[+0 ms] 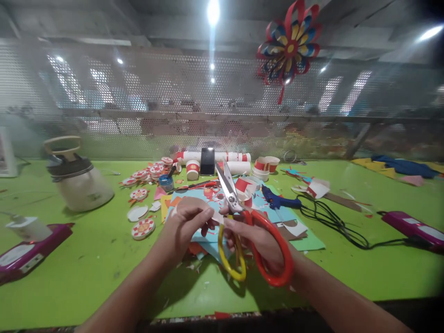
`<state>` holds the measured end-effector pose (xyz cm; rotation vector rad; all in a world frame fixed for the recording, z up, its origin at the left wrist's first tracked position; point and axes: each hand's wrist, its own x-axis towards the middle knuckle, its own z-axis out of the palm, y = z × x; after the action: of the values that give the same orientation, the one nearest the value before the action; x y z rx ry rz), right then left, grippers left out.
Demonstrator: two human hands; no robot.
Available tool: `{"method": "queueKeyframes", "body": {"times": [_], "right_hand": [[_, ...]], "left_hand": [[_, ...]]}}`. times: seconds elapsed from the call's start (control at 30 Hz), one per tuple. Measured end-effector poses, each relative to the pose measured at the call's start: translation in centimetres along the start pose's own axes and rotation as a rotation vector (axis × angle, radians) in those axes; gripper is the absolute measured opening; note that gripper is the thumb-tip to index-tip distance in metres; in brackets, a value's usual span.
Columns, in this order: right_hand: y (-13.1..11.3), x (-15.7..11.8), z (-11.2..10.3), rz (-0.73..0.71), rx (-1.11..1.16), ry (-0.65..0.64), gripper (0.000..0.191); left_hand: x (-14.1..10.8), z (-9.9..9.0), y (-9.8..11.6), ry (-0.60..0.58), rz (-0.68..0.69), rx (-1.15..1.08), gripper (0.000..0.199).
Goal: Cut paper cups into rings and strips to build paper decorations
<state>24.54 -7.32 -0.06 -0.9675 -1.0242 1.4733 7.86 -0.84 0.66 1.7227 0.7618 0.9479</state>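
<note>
Between its thumb and fingers my left hand [189, 222] pinches one end of a small white paper piece [218, 217]. My right hand [258, 240] holds scissors [231, 196] with a red and a yellow handle loop, its thumb and fingers also touching the paper's other end. The scissor blades point up and away, slightly apart. Beneath both hands lie light blue paper sheets [204, 236] with red and white scraps on them.
Patterned round discs [143, 228], a blue jar [166, 183], paper cups [193, 170] and a phone [207, 162] stand beyond. A blue glue gun [280, 200] with a black cable lies right. Power strips [416, 229] and a large jug [81, 180] flank the green table [90, 268].
</note>
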Motion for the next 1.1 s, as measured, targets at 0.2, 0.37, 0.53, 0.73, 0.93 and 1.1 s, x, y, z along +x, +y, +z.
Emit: {"method": "queueKeyframes", "body": {"times": [0.2,0.37,0.53,0.73,0.93,1.1], "right_hand": [[-0.2,-0.1,0.0,-0.254,-0.348,0.081,0.023],[-0.5,0.0,0.5,-0.262,-0.442,0.089,0.022],[-0.5,-0.2,0.3,-0.265,-0.425,0.087,0.021],[0.4,0.2,-0.8,-0.111,-0.124,-0.002,0.023],[0.2,0.2,-0.7,-0.128,-0.160,0.054,0.025],[-0.1,0.1,-0.3,-0.215,-0.209,0.080,0.024]], "left_hand": [[0.2,-0.2,-0.7,-0.046,-0.122,-0.087,0.034],[0.2,0.0,-0.5,-0.086,-0.179,-0.079,0.032],[0.1,0.0,-0.3,-0.182,-0.193,-0.194,0.019],[0.1,0.0,-0.5,-0.277,-0.172,-0.136,0.035],[0.1,-0.3,-0.5,-0.247,-0.208,-0.081,0.041],[0.2,-0.4,-0.8,-0.210,-0.290,-0.253,0.018]]}}
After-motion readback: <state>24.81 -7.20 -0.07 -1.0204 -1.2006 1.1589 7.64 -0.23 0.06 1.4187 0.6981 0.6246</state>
